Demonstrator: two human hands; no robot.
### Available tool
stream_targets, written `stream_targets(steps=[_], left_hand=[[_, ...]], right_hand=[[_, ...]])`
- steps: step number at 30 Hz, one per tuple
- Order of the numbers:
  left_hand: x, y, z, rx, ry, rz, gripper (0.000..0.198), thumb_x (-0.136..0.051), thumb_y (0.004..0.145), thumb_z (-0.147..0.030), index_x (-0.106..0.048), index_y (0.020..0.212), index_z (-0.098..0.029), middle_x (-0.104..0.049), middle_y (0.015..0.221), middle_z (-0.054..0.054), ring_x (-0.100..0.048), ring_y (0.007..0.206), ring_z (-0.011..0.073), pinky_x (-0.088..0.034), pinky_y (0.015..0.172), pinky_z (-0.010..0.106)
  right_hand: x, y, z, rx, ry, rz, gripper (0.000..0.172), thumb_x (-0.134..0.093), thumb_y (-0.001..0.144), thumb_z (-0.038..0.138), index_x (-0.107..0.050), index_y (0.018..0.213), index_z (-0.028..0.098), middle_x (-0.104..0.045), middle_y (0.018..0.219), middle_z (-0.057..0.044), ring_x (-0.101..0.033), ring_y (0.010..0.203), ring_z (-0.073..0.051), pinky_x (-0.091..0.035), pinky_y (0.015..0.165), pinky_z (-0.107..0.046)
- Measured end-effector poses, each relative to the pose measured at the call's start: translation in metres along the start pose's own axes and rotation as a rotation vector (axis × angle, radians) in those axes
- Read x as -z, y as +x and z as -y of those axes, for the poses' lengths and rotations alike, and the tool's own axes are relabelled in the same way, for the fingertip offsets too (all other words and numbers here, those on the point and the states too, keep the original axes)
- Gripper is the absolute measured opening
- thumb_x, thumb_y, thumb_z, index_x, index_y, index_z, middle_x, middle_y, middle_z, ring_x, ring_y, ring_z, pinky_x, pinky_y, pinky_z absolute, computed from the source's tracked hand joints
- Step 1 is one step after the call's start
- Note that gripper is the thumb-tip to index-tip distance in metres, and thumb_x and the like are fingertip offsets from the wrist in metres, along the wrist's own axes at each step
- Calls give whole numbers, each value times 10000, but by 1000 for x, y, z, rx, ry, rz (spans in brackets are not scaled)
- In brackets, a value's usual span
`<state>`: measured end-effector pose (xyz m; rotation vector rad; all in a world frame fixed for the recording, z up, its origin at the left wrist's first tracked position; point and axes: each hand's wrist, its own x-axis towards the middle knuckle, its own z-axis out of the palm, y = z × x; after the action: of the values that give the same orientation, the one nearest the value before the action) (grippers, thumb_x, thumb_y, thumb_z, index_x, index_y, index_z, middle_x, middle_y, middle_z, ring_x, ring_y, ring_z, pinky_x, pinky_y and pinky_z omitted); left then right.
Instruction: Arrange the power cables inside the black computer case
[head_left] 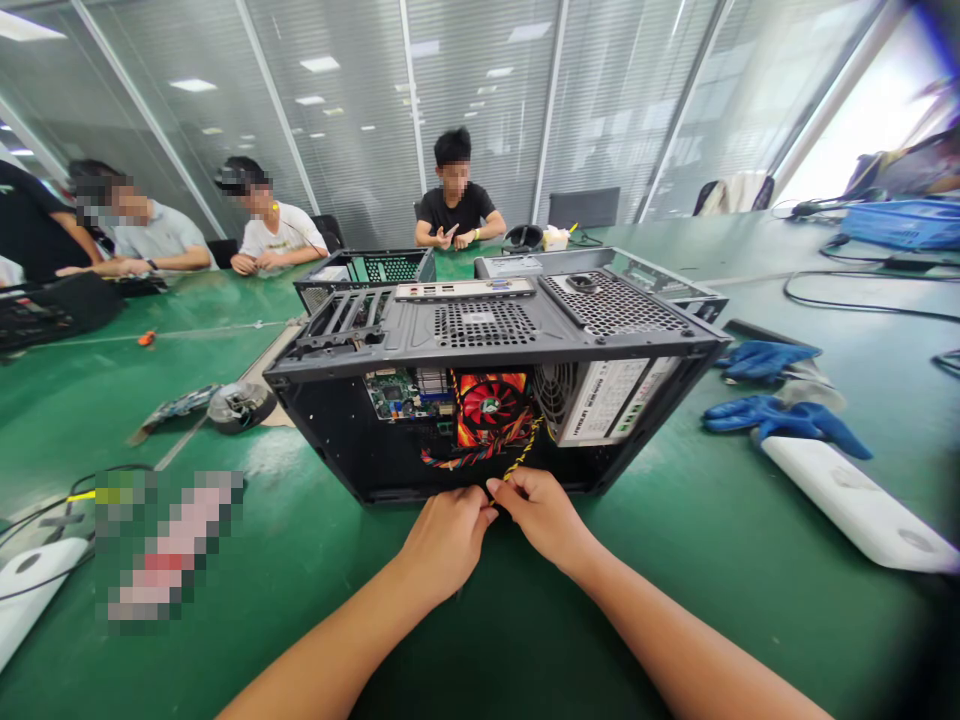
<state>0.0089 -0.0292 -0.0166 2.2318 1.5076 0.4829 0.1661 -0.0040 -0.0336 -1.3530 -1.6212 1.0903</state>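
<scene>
An open black computer case [315, 420] lies in front of me, its rear panel facing up. Inside are a motherboard [397, 395], a red cooling fan [484, 408] and a white-labelled power supply [611, 405]. A yellow-and-black cable [519, 462] runs from the power supply down to my hands. My right hand [544, 510] is closed, pinching this cable at the case's near edge. My left hand [450, 535] is closed right beside it, fingertips nearly meeting the right hand's. Whatever lies between the left fingers is hidden.
Blue gloves [787, 420] and a white elongated object [855, 500] lie to the right. A roll of tape [240, 403] sits to the left. Behind stands another case frame [367, 268]. Several people sit across the green table [300, 560]. Black cables [862, 290] trail at right.
</scene>
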Motion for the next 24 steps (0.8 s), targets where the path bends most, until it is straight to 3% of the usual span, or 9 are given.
stream_targets(steps=[8,24], left_hand=[[6,1,-2,8,-143,106,191,-427,918,-197,-577,801,-177,-664,772,39,-626,715,159,-432,647,250],[4,2,1,52,-369,144,225,-421,907,-256,-531,726,-180,-669,673,23,-636,611,138,-446,587,226]], right_hand=[[-2,2,-7,3,-6,17,396,-519,827,471,-459,551,195,-409,522,40,-372,531,-114,-289,504,-259],[-1,2,-6,-21,31,46,401,-534,812,485,-454,549,193,-399,518,48,-363,526,-108,-290,499,-254]])
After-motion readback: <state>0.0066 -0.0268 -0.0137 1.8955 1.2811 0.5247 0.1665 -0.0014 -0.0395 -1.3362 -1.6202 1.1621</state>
